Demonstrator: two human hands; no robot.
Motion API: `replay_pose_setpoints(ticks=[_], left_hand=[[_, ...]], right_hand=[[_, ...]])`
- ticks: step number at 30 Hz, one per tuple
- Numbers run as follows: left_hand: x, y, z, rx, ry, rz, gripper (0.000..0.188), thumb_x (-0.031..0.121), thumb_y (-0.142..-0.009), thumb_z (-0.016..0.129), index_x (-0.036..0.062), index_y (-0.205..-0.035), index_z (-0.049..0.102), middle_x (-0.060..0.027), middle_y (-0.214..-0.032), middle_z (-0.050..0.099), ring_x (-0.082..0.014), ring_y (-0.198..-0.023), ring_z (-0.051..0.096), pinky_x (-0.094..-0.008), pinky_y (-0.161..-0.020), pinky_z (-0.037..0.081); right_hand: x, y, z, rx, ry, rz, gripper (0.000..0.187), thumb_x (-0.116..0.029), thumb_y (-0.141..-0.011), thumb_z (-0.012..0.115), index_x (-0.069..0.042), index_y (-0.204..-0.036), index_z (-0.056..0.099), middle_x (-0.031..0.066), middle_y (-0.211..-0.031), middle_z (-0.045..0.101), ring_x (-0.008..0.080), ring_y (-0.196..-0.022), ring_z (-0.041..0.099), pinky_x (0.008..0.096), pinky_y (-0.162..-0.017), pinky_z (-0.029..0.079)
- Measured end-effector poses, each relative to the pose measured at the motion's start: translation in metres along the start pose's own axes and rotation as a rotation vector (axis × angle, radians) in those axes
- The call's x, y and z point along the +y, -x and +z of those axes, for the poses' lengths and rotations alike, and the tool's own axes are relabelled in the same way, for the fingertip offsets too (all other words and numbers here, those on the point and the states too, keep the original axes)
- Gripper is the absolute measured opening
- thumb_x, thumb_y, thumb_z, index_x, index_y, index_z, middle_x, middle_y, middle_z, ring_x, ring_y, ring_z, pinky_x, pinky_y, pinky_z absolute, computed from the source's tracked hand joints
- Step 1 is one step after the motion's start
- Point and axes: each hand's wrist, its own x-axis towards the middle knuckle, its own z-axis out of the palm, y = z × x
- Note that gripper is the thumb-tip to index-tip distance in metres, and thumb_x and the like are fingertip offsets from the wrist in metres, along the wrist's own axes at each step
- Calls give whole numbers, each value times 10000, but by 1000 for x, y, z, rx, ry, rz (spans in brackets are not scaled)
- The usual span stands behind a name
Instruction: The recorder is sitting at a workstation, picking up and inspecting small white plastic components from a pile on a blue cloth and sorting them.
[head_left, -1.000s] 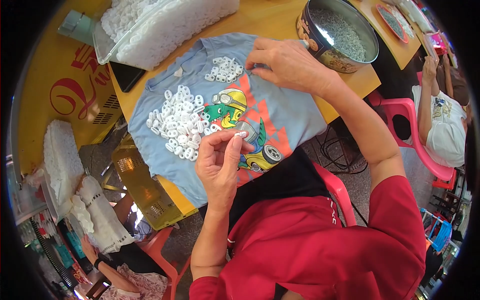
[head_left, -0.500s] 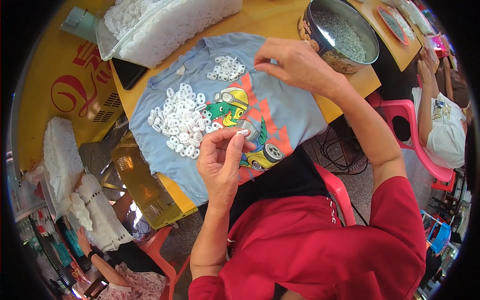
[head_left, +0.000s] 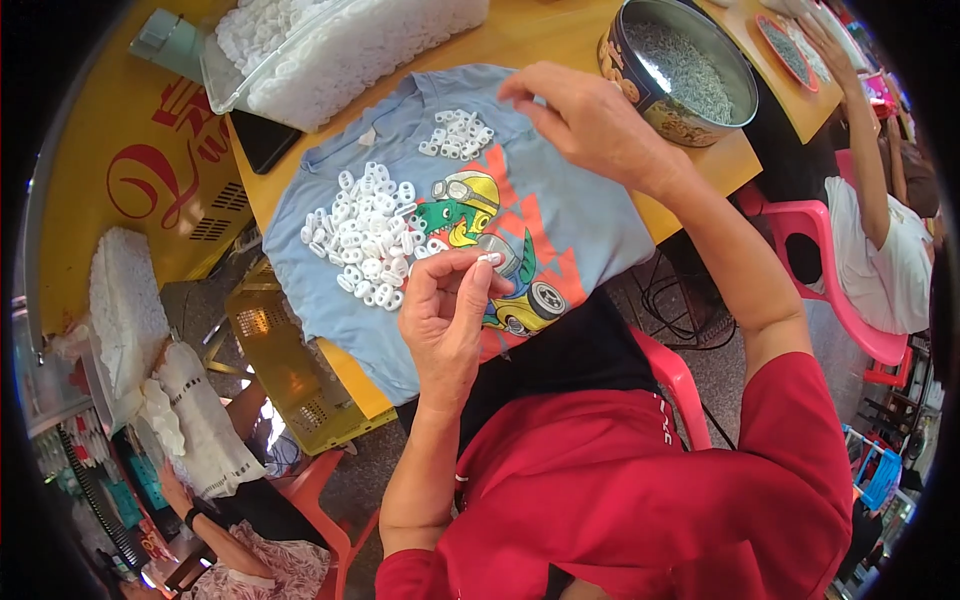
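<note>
Your left hand (head_left: 450, 315) was pinched, thumb against forefinger, on a small white plastic-looking piece (head_left: 490, 258), raised in front of the dinosaur print on the blue-grey cloth T-shirt (head_left: 615, 215). Your right hand (head_left: 595, 120) was well apart from it, over the shirt's far right part, near the round, dark printed metal tin (head_left: 640, 98) of small silvery bits (head_left: 685, 75). Its fingers were bent, and you could not tell from this view whether they had closed on anything.

On the shirt lay a large heap of white, oval, two-holed pieces (head_left: 365, 235), with a smaller cluster of white pieces (head_left: 457, 135) beyond it, the two groups apart.

The step in hand seemed to be working on one piece, the left hand holding it while the right was away. As a judgement, the next move called for a steady left pinch and for the right fingertips to meet the piece squarely.
</note>
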Motion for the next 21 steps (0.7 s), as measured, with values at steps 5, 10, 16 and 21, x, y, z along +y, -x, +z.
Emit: replay_pose_setpoints(ticks=[5, 10, 16, 21], left_hand=[[0, 0, 0, -5, -4, 1, 87, 43, -950, 586, -9, -1014, 559, -112, -959, 671, -151, -756, 646, -262, -723, 498], [1, 0, -1, -8, -22, -9, 90, 50, -952, 586, -11, -1014, 563, -109, -957, 672, -150, -759, 646, -255, -720, 492], [0, 0, -1, 0, -16, -6, 91, 52, -953, 586, -13, -1012, 563, -106, -957, 670, -149, -759, 644, -257, -720, 492], [0, 1, -1, -3, -4, -10, 95, 54, -954, 584, -15, -1015, 563, -107, -959, 668, -150, -757, 640, -267, -727, 496]], right_hand=[[1, 4, -8, -109, 190, -12, 125, -107, -838, 656, -51, -949, 659, 90, -955, 630, 300, -858, 633, 376, -733, 492], [0, 4, 0, -147, 193, -27, 121, -131, -826, 671, -54, -919, 667, 87, -935, 622, 305, -846, 627, 386, -726, 490], [-1, 1, 7, -143, 237, -77, 115, -111, -806, 673, -33, -878, 628, 95, -903, 615, 313, -829, 615, 395, -718, 485], [-9, 3, -5, -86, 100, -84, 108, -87, -806, 663, -16, -859, 601, 102, -845, 597, 277, -765, 598, 360, -683, 478]])
